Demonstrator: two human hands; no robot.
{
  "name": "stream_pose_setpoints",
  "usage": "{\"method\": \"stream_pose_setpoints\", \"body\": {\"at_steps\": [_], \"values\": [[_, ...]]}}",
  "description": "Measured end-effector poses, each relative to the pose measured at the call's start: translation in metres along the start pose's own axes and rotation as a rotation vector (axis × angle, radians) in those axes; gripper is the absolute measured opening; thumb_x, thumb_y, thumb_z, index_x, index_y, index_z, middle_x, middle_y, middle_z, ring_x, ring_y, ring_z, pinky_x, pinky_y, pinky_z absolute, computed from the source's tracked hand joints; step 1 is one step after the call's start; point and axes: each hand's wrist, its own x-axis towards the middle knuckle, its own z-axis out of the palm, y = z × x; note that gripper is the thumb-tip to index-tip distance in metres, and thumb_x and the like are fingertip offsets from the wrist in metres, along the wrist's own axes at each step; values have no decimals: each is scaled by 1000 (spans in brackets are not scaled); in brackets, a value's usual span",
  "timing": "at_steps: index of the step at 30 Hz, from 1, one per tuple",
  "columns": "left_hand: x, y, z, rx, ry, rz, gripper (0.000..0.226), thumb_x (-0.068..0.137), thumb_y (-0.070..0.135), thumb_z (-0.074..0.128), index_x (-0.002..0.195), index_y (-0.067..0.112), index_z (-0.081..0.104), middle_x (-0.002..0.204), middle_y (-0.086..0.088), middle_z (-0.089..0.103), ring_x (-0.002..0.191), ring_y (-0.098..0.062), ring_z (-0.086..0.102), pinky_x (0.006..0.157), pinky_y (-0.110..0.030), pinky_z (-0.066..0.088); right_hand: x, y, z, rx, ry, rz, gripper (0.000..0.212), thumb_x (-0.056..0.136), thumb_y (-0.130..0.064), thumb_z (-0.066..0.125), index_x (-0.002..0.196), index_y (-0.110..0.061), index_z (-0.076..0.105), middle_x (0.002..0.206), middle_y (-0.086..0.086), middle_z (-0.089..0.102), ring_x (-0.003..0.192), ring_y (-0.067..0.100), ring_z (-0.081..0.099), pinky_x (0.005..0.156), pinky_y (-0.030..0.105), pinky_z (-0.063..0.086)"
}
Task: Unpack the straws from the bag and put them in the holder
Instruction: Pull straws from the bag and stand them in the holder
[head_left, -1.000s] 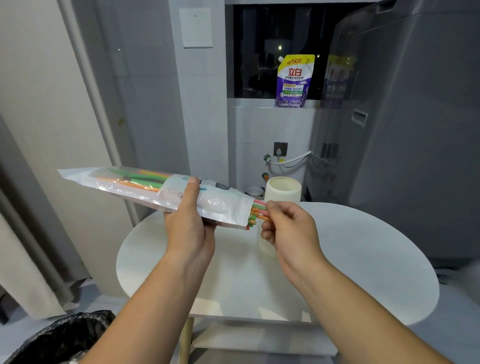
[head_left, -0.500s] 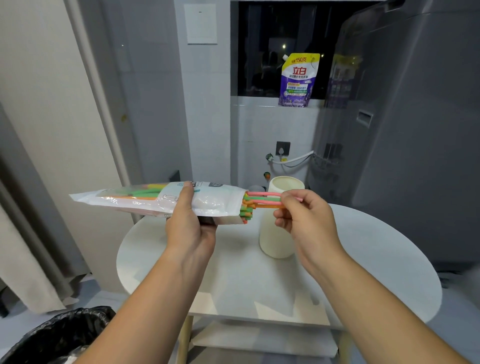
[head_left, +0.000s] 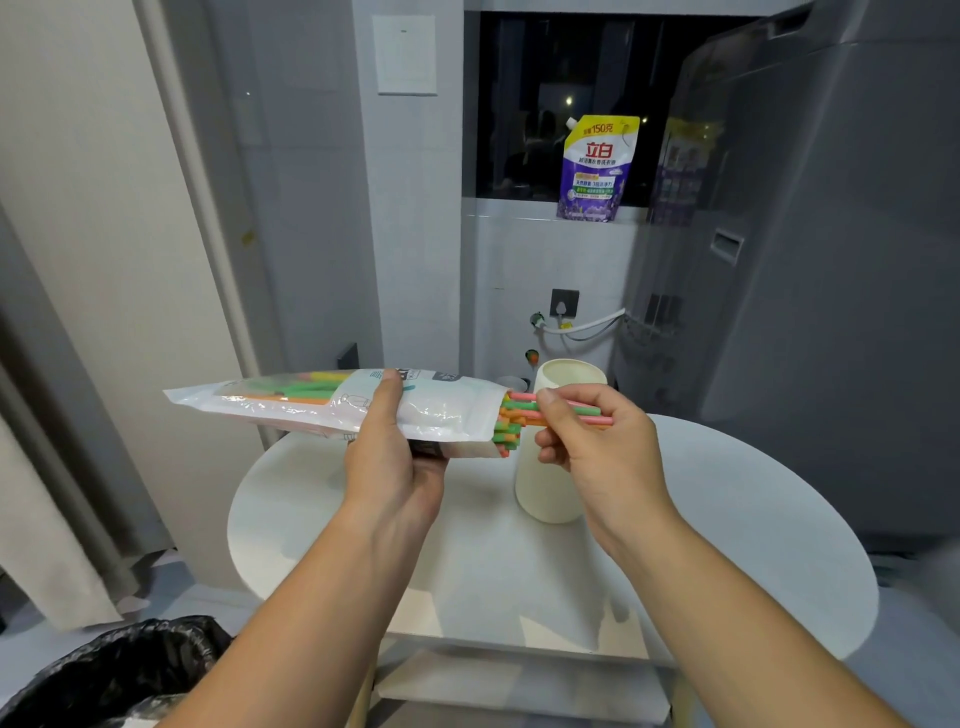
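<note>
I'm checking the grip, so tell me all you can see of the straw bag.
The bag is a long plastic pouch, clear at its left end, white with print in the middle, open at the right. It is held about level above the table's left side. The left hand grips its middle, thumb on top. Green, orange and pink straws fill it and poke from the mouth.

bag (head_left: 436, 410) glossy clear-and-white plastic film, crinkled. straws (head_left: 511, 423) matt, pink, green, orange, material unclear. holder (head_left: 550, 483) smooth matt cream. bench (head_left: 753, 519) smooth matt white top. bin liner (head_left: 124, 670) shiny black plastic. detergent pouch (head_left: 597, 166) glossy printed plastic.
</note>
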Motion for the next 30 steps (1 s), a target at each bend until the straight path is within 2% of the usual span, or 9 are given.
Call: {"method": "stream_pose_setpoints", "body": {"at_steps": [4,8,13,17,20,23,30], "values": [[3,4,-2,-18,1,-7,48,98,23,71,142,16,54,130,-9,74,107,-23,76,72,-39,65,7,-9,-7,-52,-50,1,7,91,-15,72,97,-10,71,65,6,69,59,14,65,62,28,56],[8,8,-2,-57,1,-26,40,100,22,68,137,15,57,116,-6,78,94,-20,79,70,-38,66,18,-25,-22,-98,-95,-13,5,92,-12,72,94,-8,71,63,5,65,57,13,62,56,23,52],[13,11,-1,-85,17,-19,38,100,22,68,136,15,58,118,-7,78,93,-21,79,69,-38,65,31,-45,-43,-136,-117,-21,7,92,-9,70,91,-2,69,61,6,62,55,13,57,54,23,51],[17,16,-3,-105,14,-15,27,100,21,67,125,14,61,95,-5,81,81,-20,80,63,-37,64,38,-57,-59,-132,-102,-12,9,92,-8,70,92,1,69,60,6,60,55,13,56,54,22,52],[22,20,-5,-116,23,-1,27,101,21,67,126,14,62,96,-5,81,84,-20,80,66,-38,65,41,-64,-67,-138,-107,9,11,92,-8,69,94,3,69,64,5,58,54,12,55,52,20,52],[25,22,-7,-129,26,7,21,101,22,66,120,14,62,86,-3,82,80,-20,80,61,-38,64,44,-72,-74,-148,-91,5,11,92,-8,69,93,3,68,64,5,58,53,11,55,52,20,52],[29,24,-7,-144,21,17,14,102,23,65,113,15,61,80,-2,81,76,-19,80,60,-37,64,48,-98,-98,-209,-85,-20,9,92,-7,69,90,2,69,65,6,59,55,11,55,51,18,51]]}}
